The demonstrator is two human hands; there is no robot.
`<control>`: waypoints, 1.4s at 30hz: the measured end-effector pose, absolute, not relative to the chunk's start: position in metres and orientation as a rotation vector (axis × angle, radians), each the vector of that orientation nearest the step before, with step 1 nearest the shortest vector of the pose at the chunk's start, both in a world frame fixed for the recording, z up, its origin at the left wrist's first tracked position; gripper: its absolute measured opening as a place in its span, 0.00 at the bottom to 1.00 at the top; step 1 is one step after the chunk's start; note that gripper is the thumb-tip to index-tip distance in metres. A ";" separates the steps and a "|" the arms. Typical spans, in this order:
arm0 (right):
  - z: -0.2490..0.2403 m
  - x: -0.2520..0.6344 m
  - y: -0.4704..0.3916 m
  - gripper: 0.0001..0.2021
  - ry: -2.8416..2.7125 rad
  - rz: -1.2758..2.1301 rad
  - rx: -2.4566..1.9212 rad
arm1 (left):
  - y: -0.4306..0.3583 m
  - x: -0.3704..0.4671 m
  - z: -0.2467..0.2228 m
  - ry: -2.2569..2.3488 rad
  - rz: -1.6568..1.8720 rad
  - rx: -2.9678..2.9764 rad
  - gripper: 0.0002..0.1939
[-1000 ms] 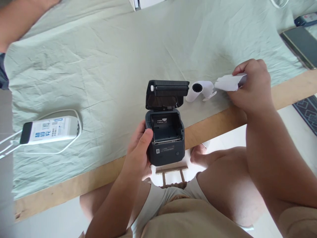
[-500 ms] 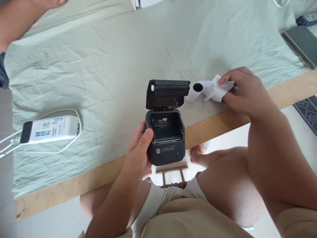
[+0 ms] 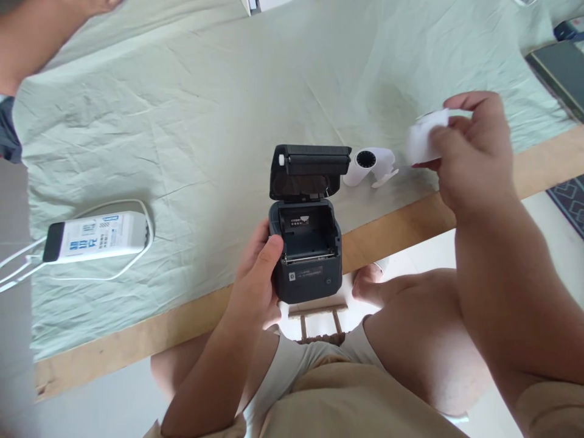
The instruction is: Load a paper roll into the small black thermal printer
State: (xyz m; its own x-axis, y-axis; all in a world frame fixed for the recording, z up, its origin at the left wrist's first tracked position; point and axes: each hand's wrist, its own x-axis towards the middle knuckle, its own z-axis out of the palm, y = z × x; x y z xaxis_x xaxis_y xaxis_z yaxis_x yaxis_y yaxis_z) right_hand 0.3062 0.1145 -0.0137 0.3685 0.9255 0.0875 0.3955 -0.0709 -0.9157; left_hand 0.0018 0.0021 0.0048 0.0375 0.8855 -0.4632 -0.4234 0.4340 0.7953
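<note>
The dark printer-like device (image 3: 308, 283) sits upright in your left hand (image 3: 255, 280), over the near edge of the worktop (image 3: 396, 225), its lid (image 3: 285, 185) swung up and its bay open. Your thumb presses on its left side; the other fingers are mostly hidden behind it. Just right of the lid lies a white paper roll (image 3: 353, 176), its torn tail (image 3: 385, 159) curling right. Farther right, your right hand (image 3: 479, 152) pinches a loose white piece of paper (image 3: 424, 137).

With one hand bearing the device past the edge, a slack grip could let it tip and drop to the floor. A nudge from the lid or your right hand could set the roll turning and unwind more paper — and the ragged tail could crease or tear further.

The paper piece is blurred, so any print can't be read. The box (image 3: 271, 3) at the far side is cut off, as is another person's arm (image 3: 41, 39) at far left.
</note>
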 end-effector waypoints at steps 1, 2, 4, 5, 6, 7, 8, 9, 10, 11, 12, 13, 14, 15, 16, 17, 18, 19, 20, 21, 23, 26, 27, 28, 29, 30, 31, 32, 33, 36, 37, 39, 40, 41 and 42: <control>-0.017 0.309 0.118 0.14 -1.089 0.747 -1.589 | 0.002 0.001 0.005 1.130 1.073 0.517 0.30; -0.020 0.311 0.120 0.13 -1.024 0.802 -1.554 | 0.002 0.001 0.004 1.132 1.072 0.518 0.30; -0.023 0.312 0.123 0.10 -1.008 0.886 -1.541 | 0.002 0.001 0.004 1.131 1.075 0.521 0.29; -0.023 0.310 0.123 0.08 -1.002 0.929 -1.532 | 0.002 0.001 0.003 1.131 1.080 0.520 0.29; -0.022 0.307 0.122 0.07 -0.984 0.961 -1.522 | 0.002 0.001 0.003 1.131 1.085 0.519 0.29; -0.021 0.304 0.120 0.08 -0.959 0.986 -1.511 | 0.002 0.001 0.003 1.130 1.089 0.518 0.28; -0.019 0.300 0.118 0.08 -0.929 1.004 -1.497 | 0.002 0.001 0.003 1.128 1.090 0.517 0.28; -0.017 0.296 0.116 0.07 -0.900 1.019 -1.477 | 0.002 0.001 0.003 1.126 1.086 0.517 0.28; -0.015 0.292 0.114 0.06 -0.879 1.041 -1.449 | 0.001 0.001 0.003 1.123 1.081 0.518 0.29; -0.012 0.289 0.113 0.05 -0.865 1.064 -1.419 | 0.001 0.001 0.003 1.122 1.078 0.519 0.29; -0.010 0.286 0.112 0.04 -0.857 1.087 -1.391 | 0.001 0.001 0.003 1.120 1.077 0.519 0.28; -0.007 0.283 0.111 0.04 -0.840 1.099 -1.370 | 0.001 0.001 0.003 1.120 1.076 0.519 0.28; -0.005 0.281 0.111 0.04 -0.808 1.097 -1.358 | 0.001 0.001 0.002 1.121 1.078 0.519 0.27; -0.003 0.278 0.111 0.06 -0.761 1.090 -1.353 | 0.001 0.001 0.002 1.124 1.082 0.516 0.27; -0.002 0.276 0.111 0.07 -0.709 1.087 -1.349 | 0.002 0.001 0.002 1.128 1.082 0.515 0.27; -0.001 0.275 0.111 0.08 -0.659 1.088 -1.341 | 0.002 0.001 0.002 1.133 1.082 0.512 0.27; 0.000 0.273 0.111 0.08 -0.628 1.095 -1.331 | 0.002 0.001 0.002 1.139 1.082 0.509 0.28; 0.000 0.273 0.111 0.07 -0.621 1.103 -1.322 | 0.002 0.002 0.001 1.143 1.081 0.508 0.28; 0.000 0.272 0.111 0.07 -0.641 1.111 -1.318 | 0.003 0.002 0.002 1.143 1.081 0.508 0.28; -0.001 0.272 0.110 0.09 -0.675 1.111 -1.321 | 0.003 0.002 0.002 1.140 1.079 0.509 0.28; -0.003 0.273 0.109 0.16 -0.742 1.071 -1.341 | 0.003 0.002 0.002 1.130 1.079 0.514 0.28; -0.004 0.275 0.106 0.21 -0.857 0.905 -1.326 | 0.003 0.002 0.003 1.113 1.071 0.522 0.29; -0.004 0.276 0.104 0.23 -0.920 0.833 -1.313 | 0.003 0.002 0.003 1.112 1.067 0.520 0.29; -0.004 0.276 0.102 0.24 -1.000 0.768 -1.302 | 0.003 0.001 0.004 1.115 1.064 0.514 0.29; -0.003 0.275 0.099 0.25 -1.094 0.708 -1.287 | 0.003 0.001 0.004 1.121 1.063 0.507 0.29; -0.001 0.274 0.095 0.25 -1.194 0.646 -1.258 | 0.003 0.001 0.004 1.127 1.065 0.499 0.28; 0.002 0.271 0.091 0.25 -1.302 0.573 -1.203 | 0.002 0.000 0.004 1.133 1.068 0.495 0.27; 0.006 0.266 0.085 0.25 -1.402 0.486 -1.119 | 0.002 0.000 0.004 1.135 1.069 0.496 0.26; 0.011 0.260 0.079 0.25 -1.488 0.402 -1.028 | 0.001 -0.001 0.004 1.133 1.073 0.500 0.25; 0.026 0.233 0.056 0.26 -1.688 0.337 -0.932 | 0.000 -0.002 0.001 1.143 1.082 0.532 0.23; 0.030 0.222 0.048 0.22 -1.779 0.405 -0.992 | -0.001 -0.002 0.000 1.156 1.093 0.546 0.22; 0.033 0.205 0.037 0.13 -1.975 0.393 -1.040 | -0.002 -0.003 -0.002 1.176 1.111 0.572 0.21; 0.033 0.198 0.034 0.12 -2.042 0.356 -1.031 | -0.002 -0.003 -0.003 1.176 1.118 0.585 0.22; 0.032 0.193 0.033 0.11 -2.094 0.303 -1.012 | -0.003 -0.003 -0.004 1.170 1.119 0.592 0.22; 0.029 0.191 0.033 0.10 -2.122 0.254 -0.993 | -0.003 -0.003 -0.004 1.160 1.118 0.597 0.22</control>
State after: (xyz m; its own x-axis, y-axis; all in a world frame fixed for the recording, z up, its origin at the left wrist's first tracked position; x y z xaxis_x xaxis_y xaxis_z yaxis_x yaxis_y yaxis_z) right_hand 0.1906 0.0335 0.0294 -0.4046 0.7240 0.5587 0.5714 0.6771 -0.4637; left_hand -0.0028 -0.0030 -0.0040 -0.0080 0.9127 -0.4086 -0.3748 0.3761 0.8474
